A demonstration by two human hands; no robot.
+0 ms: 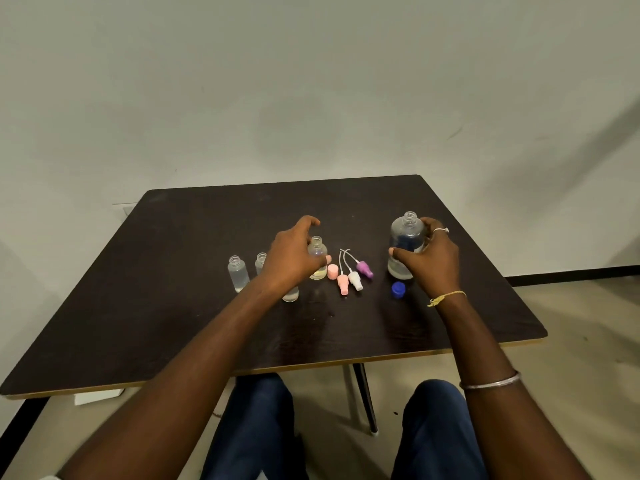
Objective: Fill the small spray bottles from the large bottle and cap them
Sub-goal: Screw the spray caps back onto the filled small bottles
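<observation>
While both forearms reach out over it, a dark table [207, 323] carries all the pieces, with a pale wall behind and knees in blue trousers below its near edge.

The right hand [433, 261] grips the large bottle [406, 237]: the thumb lies across its front and the fingers wrap round its far side. That bottle stands upright on the right part of the table, clear, with its threaded neck uncapped.

The left hand [289, 258] arches with curled fingers over the table's middle, right against the middle bottle [318, 254]. Whether it actually holds that bottle cannot be told, as the palm hides the contact. The middle bottle is upright and uncapped, with a little yellowish liquid at its base.

Three more small clear bottles stand further left. The left bottle [238, 273] is in plain sight, open-necked. The second bottle [260, 262] shows only neck and shoulder behind the hand. The near bottle [291, 295] shows only its base under the wrist.

Between the two hands lie three spray heads with thin tubes pointing away: pink head [343, 285], white head [355, 280] and purple head [365, 269]. A pink cap [332, 271] sits just beside the middle bottle, and a blue cap [398, 289] lies close in front of the large bottle.
</observation>
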